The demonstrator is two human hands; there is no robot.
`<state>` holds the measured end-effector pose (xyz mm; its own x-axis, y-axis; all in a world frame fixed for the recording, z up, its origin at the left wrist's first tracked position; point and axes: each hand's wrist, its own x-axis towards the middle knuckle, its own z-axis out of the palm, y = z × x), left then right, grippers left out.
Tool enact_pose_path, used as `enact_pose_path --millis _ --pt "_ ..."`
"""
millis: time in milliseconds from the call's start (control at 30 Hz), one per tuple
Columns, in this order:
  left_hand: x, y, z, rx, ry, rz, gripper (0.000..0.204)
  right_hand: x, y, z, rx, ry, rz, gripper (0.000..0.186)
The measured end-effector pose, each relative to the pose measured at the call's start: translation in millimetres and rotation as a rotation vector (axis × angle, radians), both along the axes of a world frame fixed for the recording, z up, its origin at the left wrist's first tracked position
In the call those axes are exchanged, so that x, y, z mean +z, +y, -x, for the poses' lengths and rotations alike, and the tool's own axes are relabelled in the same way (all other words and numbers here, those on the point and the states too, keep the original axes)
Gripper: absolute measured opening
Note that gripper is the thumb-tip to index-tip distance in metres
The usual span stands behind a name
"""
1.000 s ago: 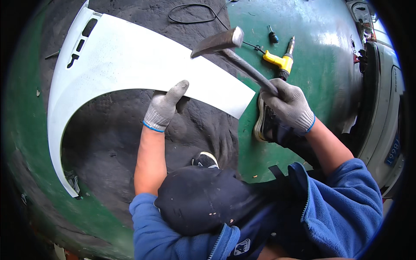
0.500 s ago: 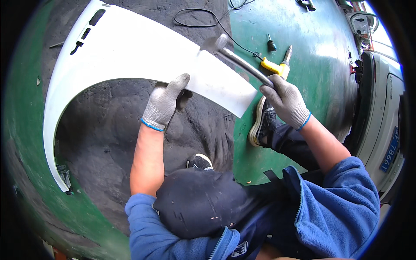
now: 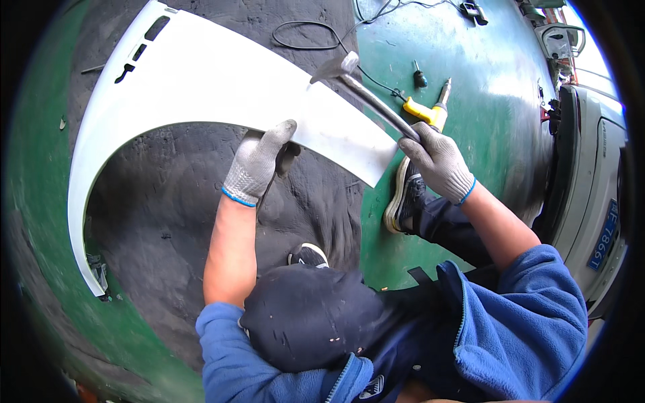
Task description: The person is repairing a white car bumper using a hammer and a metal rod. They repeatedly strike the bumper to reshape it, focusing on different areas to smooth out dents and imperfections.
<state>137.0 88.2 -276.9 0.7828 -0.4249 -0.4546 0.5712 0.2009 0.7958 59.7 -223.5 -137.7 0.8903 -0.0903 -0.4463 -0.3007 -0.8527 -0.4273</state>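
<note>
A white car fender [image 3: 201, 74] with a deep wheel-arch cutout stretches across the left and middle. My left hand [image 3: 259, 161], in a pale knit glove with a blue cuff, grips the arch edge, thumb on top and fingers mostly hidden underneath. A dark shape shows beside that palm; I cannot make out what it is. My right hand [image 3: 437, 160], gloved alike, is closed round the handle of a metal hammer [image 3: 376, 101]. The hammer's head is over the fender's narrow right part, and whether it touches the panel I cannot tell.
A dark mat [image 3: 161, 195] lies on the green floor [image 3: 484, 121]. Beyond my right hand are a yellow corded tool [image 3: 420, 111] with a metal nozzle and a small screwdriver-like tool [image 3: 420, 77]. A black cable [image 3: 306, 47] loops behind the fender. A light-coloured vehicle [image 3: 588, 195] stands at right.
The hammer and my right hand have shifted slightly, the hand a little lower and to the left. My left hand keeps its place on the fender's edge.
</note>
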Motion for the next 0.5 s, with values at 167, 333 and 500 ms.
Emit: enact_pose_path --millis 167,333,500 --pt "-1 -2 1 -0.016 0.010 0.048 0.047 7 3 1 -0.060 -0.058 -0.034 0.029" --pt "4 -7 0 0.002 -0.002 0.029 0.046 10 0 7 -0.069 -0.081 -0.023 0.031" --pt "2 -4 1 -0.003 -0.007 0.036 0.042 14 3 7 -0.074 -0.038 0.061 0.032"
